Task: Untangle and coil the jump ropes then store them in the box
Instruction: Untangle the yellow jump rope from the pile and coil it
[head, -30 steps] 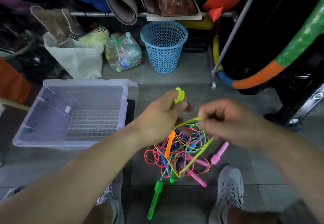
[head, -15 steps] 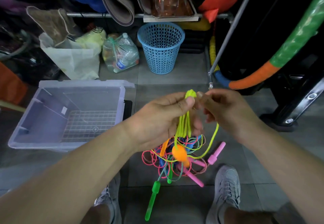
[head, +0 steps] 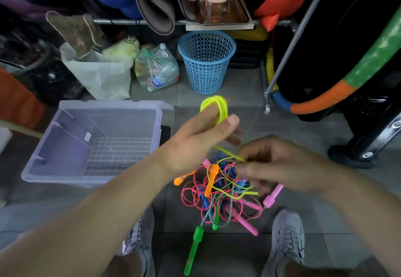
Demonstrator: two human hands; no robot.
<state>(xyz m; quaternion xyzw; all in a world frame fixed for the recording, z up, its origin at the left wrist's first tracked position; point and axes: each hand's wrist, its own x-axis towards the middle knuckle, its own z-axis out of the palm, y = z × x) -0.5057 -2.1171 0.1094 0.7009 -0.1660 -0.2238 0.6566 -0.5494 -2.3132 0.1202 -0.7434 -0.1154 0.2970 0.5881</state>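
Yellow loops of a neon yellow plastic jump rope [head: 214, 107] sit wound over the fingers of the left hand [head: 195, 144] just above the frame's centre, the thumb pressed onto them. How many turns there are is hard to count. The right hand [head: 280, 168], right of centre, is smeared by motion. Its fingers are curled, and a taut strand of the same rope runs into its fingertips, seemingly pinched there. It hides the right part of the tangled heap of pink, blue and braided jump ropes [head: 195, 192] on the floor below centre, where single cords cannot be followed. Both forearms are cut off by the lower edge.

Half a second ago the two hands met at the top of the coil; now the right one has dropped to the heap while the left one holds the coil higher, and the orange plastic handle [head: 211, 179] that dangled under the left hand lies on the heap.

Grey floor tiles [head: 238, 90] carry the clear plastic storage box [head: 65, 174] at centre left, with a wire grid inside. A blue perforated plastic basket [head: 206, 62] stands at upper centre, and grey sneakers [head: 286, 235] show at the bottom
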